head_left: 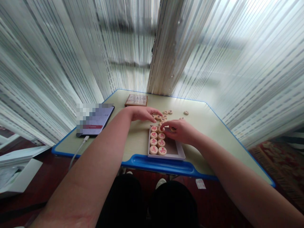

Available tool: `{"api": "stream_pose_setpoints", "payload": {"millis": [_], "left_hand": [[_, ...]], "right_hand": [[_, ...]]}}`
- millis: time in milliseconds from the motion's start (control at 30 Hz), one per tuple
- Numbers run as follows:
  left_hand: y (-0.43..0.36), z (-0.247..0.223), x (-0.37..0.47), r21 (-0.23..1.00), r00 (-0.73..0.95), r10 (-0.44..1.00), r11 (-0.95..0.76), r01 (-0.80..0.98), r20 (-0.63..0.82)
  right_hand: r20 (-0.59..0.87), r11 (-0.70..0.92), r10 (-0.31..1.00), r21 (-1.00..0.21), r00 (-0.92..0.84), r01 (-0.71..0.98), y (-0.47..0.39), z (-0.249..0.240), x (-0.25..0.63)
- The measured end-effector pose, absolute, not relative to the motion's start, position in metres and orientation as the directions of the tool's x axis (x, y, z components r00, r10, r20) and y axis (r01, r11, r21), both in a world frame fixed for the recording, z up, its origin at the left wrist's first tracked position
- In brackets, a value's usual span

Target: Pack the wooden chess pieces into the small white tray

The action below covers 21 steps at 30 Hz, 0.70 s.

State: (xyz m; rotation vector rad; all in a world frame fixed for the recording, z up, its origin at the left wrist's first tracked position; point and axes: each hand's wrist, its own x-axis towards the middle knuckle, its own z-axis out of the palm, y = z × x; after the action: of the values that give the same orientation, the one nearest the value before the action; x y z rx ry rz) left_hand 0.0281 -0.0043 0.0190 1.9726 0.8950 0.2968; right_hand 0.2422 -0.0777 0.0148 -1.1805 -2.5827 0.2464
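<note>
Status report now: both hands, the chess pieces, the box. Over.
Left hand on loose pieces. Right hand placing piece into white box. Eight pieces in two rows. Nothing blocking.

Phone (95, 122): lies flat at the desk's left edge, screen lit, with a white cable (78, 152) trailing off it.
Small board (136, 100): at the far edge of my desk (213, 133).
Curtains (59, 57): sheer, striped, hanging behind.
White box (16, 172): on the floor, left.
</note>
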Motion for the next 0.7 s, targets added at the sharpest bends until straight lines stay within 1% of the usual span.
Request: {"api": "stream_pose_setpoints", "payload": {"millis": [67,167,267,367,533,633,700], "left_hand": [[-0.006,0.019,0.031,0.817,0.639,0.760,-0.291,0.498,-0.119],[-0.007,0.018,0.038,0.789,0.471,0.882,-0.272,0.551,-0.025],[-0.007,0.015,0.045,0.736,0.354,0.934,-0.267,0.622,0.040],[-0.004,0.011,0.050,0.696,0.325,0.944,-0.275,0.664,0.062],[0.003,0.004,0.055,0.684,0.298,0.947,-0.295,0.667,0.119],[0.003,0.004,0.057,0.653,0.316,0.940,-0.318,0.687,0.125],[0.004,0.003,0.057,0.629,0.323,0.938,-0.327,0.705,0.125]], "right_hand": [[0.201,0.657,0.753,-0.280,-0.626,0.700,-0.077,0.015,0.243],[0.214,0.635,0.772,-0.287,-0.598,0.717,-0.077,0.016,0.244],[0.209,0.625,0.781,-0.294,-0.589,0.724,-0.076,0.015,0.244],[0.218,0.636,0.771,-0.295,-0.598,0.713,-0.076,0.014,0.244],[0.230,0.636,0.772,-0.288,-0.593,0.716,-0.078,0.014,0.243],[0.219,0.605,0.796,-0.246,-0.565,0.757,-0.079,0.019,0.244],[0.215,0.543,0.837,-0.204,-0.503,0.815,-0.079,0.023,0.247]]}}
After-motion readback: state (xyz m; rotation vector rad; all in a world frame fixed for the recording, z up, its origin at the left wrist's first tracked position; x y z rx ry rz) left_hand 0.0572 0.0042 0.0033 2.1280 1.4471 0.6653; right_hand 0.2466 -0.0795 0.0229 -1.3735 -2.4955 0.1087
